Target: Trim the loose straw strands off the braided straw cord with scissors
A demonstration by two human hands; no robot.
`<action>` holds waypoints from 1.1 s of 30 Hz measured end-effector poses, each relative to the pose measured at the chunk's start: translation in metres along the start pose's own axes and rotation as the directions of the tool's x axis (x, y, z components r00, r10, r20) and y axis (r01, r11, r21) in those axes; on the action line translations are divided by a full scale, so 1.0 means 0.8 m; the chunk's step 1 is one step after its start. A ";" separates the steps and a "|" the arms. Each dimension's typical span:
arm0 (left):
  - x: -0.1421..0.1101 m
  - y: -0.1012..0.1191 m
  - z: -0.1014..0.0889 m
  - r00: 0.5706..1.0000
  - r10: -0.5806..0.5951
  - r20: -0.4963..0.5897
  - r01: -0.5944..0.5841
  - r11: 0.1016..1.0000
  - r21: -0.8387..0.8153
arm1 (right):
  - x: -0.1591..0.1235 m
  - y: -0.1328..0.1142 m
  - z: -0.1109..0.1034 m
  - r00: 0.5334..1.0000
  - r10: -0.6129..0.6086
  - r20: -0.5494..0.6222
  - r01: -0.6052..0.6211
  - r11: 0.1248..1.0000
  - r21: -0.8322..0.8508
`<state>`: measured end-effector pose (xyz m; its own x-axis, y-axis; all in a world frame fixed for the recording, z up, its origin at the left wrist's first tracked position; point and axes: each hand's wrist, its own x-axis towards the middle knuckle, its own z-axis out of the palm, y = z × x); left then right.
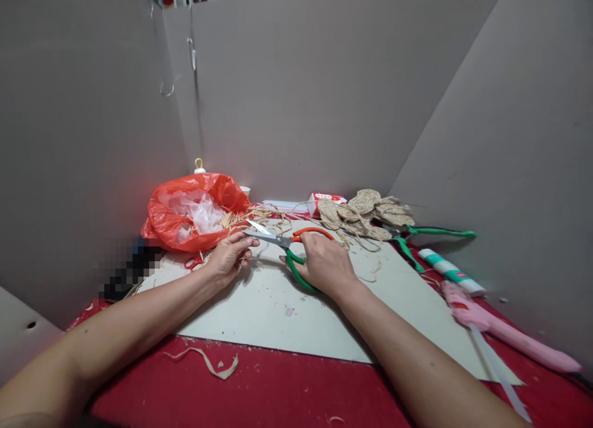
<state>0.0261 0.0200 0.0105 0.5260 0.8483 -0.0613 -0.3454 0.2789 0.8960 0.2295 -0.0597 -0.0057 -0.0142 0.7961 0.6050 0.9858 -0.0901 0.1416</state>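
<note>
My right hand (327, 261) grips a pair of scissors (278, 239) with one orange and one green handle. Its blades are parted and point left, towards my left hand (229, 255). The fingers of that hand are pinched together by the blade tips, and a thin tan fibre strand (241, 264) hangs from them. What lies right between the fingertips is too small to make out fully. Both hands are above a white board (278, 317).
A red plastic bag (162, 221) stands behind my left hand. Braided straw leaf shapes (365, 202), green-handled pliers (440, 231), a green-and-white roll (451, 272) and a pink glue gun (509, 335) are at the right. A fibre scrap (225, 372) lies on the red table cover (296, 394). Grey panels (296, 94) surround the table.
</note>
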 end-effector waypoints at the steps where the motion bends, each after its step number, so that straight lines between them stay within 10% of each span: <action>1: 0.000 0.001 0.000 1.000 -0.003 -0.002 0.003 1.000 -0.006 | 0.000 0.000 0.000 1.000 -0.002 0.002 0.002 1.000 0.002; 33: 0.014 0.000 -0.007 0.984 0.035 -0.176 -0.034 0.999 0.005 | -0.003 -0.007 0.004 0.979 0.112 0.173 -0.130 0.987 0.099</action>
<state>0.0279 0.0318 0.0073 0.3691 0.9233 -0.1065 -0.3592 0.2474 0.8999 0.2244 -0.0596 -0.0104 0.1252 0.8723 0.4726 0.9910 -0.1332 -0.0168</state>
